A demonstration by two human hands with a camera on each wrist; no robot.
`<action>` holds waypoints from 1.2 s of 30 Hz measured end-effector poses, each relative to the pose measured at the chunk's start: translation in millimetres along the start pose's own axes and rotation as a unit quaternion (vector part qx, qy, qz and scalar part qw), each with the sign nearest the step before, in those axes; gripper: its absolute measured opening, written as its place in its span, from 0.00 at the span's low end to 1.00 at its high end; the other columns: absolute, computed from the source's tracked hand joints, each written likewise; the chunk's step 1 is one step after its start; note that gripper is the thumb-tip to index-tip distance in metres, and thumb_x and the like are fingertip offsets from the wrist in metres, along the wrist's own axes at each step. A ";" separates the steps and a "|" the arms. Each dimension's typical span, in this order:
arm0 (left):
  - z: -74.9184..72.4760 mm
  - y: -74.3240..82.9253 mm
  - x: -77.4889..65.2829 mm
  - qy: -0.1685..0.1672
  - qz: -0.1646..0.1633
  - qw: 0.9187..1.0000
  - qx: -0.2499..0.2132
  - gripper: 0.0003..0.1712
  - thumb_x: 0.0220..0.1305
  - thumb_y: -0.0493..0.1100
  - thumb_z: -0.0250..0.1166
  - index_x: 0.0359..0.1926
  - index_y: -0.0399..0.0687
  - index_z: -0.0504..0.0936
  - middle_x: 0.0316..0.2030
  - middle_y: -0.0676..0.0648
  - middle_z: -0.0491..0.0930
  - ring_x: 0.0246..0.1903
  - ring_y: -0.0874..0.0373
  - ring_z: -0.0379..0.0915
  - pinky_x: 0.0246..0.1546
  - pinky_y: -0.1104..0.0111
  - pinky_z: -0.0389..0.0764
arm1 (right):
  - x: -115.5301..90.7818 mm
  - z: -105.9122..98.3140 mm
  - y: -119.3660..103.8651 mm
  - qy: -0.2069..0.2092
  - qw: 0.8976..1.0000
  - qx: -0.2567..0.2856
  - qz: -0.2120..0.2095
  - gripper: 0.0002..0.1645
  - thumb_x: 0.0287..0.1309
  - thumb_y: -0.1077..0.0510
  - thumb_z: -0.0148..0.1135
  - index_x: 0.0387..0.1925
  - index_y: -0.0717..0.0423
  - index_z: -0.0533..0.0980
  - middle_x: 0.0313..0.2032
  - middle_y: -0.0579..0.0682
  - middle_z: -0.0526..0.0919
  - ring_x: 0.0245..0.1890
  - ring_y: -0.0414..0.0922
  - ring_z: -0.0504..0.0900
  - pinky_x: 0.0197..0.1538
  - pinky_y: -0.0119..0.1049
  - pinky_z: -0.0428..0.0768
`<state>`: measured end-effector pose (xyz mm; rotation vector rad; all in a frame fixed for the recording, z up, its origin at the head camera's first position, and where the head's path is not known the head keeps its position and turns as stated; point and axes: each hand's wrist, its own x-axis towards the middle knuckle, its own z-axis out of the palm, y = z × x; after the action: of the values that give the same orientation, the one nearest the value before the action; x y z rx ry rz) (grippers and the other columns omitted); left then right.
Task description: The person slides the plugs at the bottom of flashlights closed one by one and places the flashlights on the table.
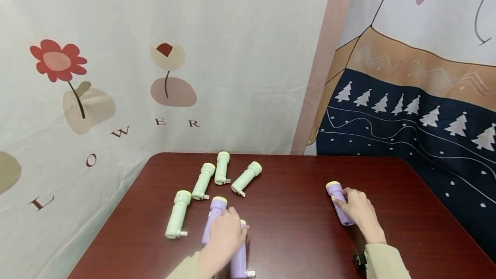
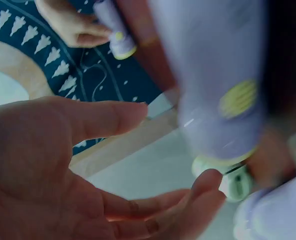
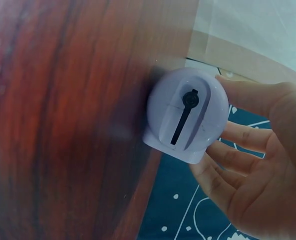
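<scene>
On the right of the table my right hand (image 1: 361, 212) grips a purple flashlight (image 1: 338, 197) with a yellow rim, thumb on one side and fingers on the other. Its base end (image 3: 187, 115), with a dark slot, faces the right wrist view. My left hand (image 1: 227, 232) hovers over two more purple flashlights, partly covering both. One purple flashlight (image 1: 213, 216) lies to its left; the other (image 1: 239, 264), with prongs sticking out at its base, lies under the palm side. In the left wrist view, thumb and fingers are spread apart near a purple flashlight (image 2: 222, 65) with a yellow button.
Several pale green flashlights lie left of centre on the brown table (image 1: 294, 227), among them one green flashlight (image 1: 178, 215) at the far left and another green flashlight (image 1: 246, 178) nearer the middle. Their prongs stick out. Printed cloth (image 1: 248, 55) hangs behind the table.
</scene>
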<state>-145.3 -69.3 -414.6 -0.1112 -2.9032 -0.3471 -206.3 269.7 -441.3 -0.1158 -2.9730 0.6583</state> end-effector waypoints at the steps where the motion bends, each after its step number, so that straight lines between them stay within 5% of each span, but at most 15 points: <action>1: 2.5 -2.3 -4.2 -0.003 -0.005 1.000 -0.004 0.31 0.44 0.53 0.73 0.36 0.31 0.73 0.27 0.38 0.75 0.23 0.44 0.76 0.22 0.57 0.76 | 0.1 0.2 0.1 0.000 1.000 -0.001 0.000 0.23 0.54 0.57 0.65 0.46 0.71 0.74 0.39 0.68 0.80 0.30 0.51 0.78 0.33 0.49 0.79; 6: 13.4 -9.6 -18.2 -0.016 -0.006 1.000 -0.016 0.34 0.42 0.56 0.73 0.34 0.30 0.73 0.25 0.38 0.74 0.25 0.43 0.76 0.24 0.55 0.76 | -0.2 0.0 0.3 0.000 1.000 0.000 0.004 0.23 0.54 0.57 0.65 0.46 0.70 0.74 0.40 0.68 0.80 0.31 0.51 0.78 0.33 0.49 0.78; 14: 20.7 -16.9 -21.4 -0.015 0.014 0.999 -0.046 0.26 0.43 0.53 0.72 0.26 0.32 0.76 0.21 0.41 0.75 0.23 0.44 0.76 0.23 0.57 0.75 | -1.8 0.1 -0.5 0.002 1.000 0.004 0.007 0.22 0.55 0.57 0.64 0.46 0.70 0.74 0.41 0.68 0.80 0.31 0.51 0.79 0.33 0.50 0.79; 26: 22.7 -21.4 -11.6 -0.071 -0.032 0.989 -0.127 0.37 0.43 0.47 0.71 0.44 0.18 0.70 0.27 0.32 0.78 0.28 0.41 0.79 0.29 0.54 0.79 | -1.6 0.1 -1.4 0.009 1.000 -0.001 0.002 0.22 0.54 0.57 0.64 0.46 0.70 0.75 0.40 0.68 0.80 0.30 0.52 0.79 0.32 0.49 0.78; 36: 17.3 -19.4 6.1 -0.049 -0.015 0.989 -0.136 0.40 0.45 0.48 0.70 0.48 0.16 0.69 0.28 0.31 0.79 0.29 0.40 0.79 0.32 0.54 0.79 | -2.3 -1.2 -0.4 0.003 1.000 0.010 0.005 0.22 0.55 0.57 0.63 0.46 0.71 0.74 0.41 0.68 0.80 0.31 0.50 0.78 0.32 0.48 0.79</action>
<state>-156.8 -83.6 -434.0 -0.1310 -2.9393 -0.7639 -203.9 269.6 -440.2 -0.1307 -2.9616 0.6865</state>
